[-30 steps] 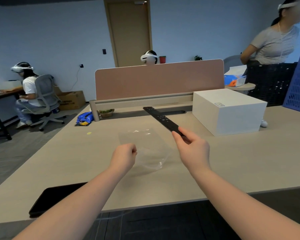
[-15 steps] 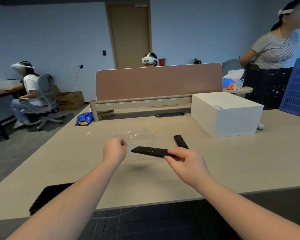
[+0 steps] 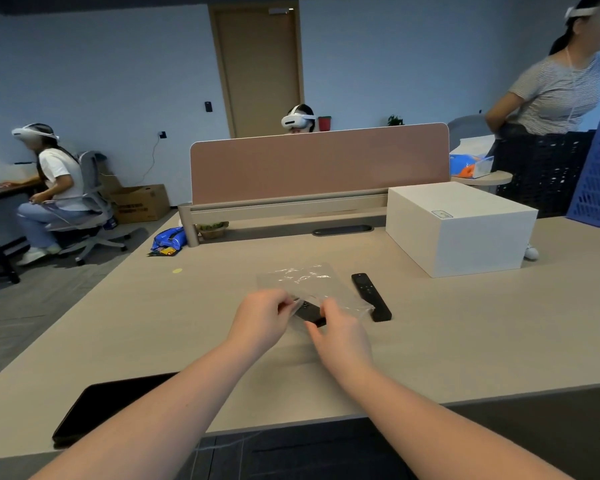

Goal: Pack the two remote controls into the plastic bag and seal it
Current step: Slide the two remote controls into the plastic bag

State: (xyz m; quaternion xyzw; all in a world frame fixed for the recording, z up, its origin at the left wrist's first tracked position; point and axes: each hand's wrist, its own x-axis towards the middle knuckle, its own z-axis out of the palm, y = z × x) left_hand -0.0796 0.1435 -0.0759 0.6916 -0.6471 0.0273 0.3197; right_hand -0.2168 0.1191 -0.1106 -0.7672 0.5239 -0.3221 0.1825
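On the counter (image 3: pixel 447 341), we pinch the clear plastic bag (image 3: pixel 302 280) at its near edge with both hands.

Our left hand (image 3: pixel 260 318) grips the bag's near-left corner between thumb and fingers, and our right hand (image 3: pixel 340 332) holds the near edge just beside it, fingers curled; whether the right hand also grips the remote we cannot tell. One black remote control (image 3: pixel 310 313) shows between the two hands, its far end seemingly under the bag's film, though we cannot tell how far inside it sits. The second remote control (image 3: pixel 370 296) lies flat on the counter just right of the bag, apart from our hands. A white box (image 3: pixel 461 230) stands farther back on the right, and a dark tablet (image 3: pixel 108 405) lies at the near-left edge.
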